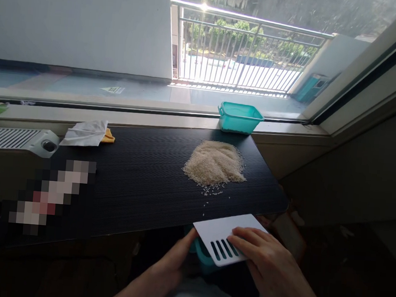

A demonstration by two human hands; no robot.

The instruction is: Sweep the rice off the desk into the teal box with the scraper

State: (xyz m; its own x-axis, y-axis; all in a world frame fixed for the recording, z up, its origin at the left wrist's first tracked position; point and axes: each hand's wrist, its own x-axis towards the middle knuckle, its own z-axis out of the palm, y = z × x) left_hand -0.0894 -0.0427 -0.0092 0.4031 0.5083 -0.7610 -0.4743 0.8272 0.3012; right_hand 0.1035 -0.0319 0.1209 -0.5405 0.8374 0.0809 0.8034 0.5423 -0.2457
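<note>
Below the table's near edge, my left hand [175, 256] grips the side of a teal plastic container [205, 261], its thumb up by the rim and its other fingers mostly hidden. My right hand [271, 257] is closed on a thin white slotted plastic scraper [215, 230], fingers on its top face. That scraper lies tilted over the container and covers most of its opening, so the contents are hidden. Beyond my hands, a heap of white rice [215, 163] rests on the dark table [141, 176], with loose grains scattered on its near side.
A second teal container [241, 120] stands at the table's far edge by the window. White tissue [86, 133] and a yellow cloth [108, 136] lie at the back left, beside a white heater [17, 139]. A blurred-out object [52, 196] is on the left.
</note>
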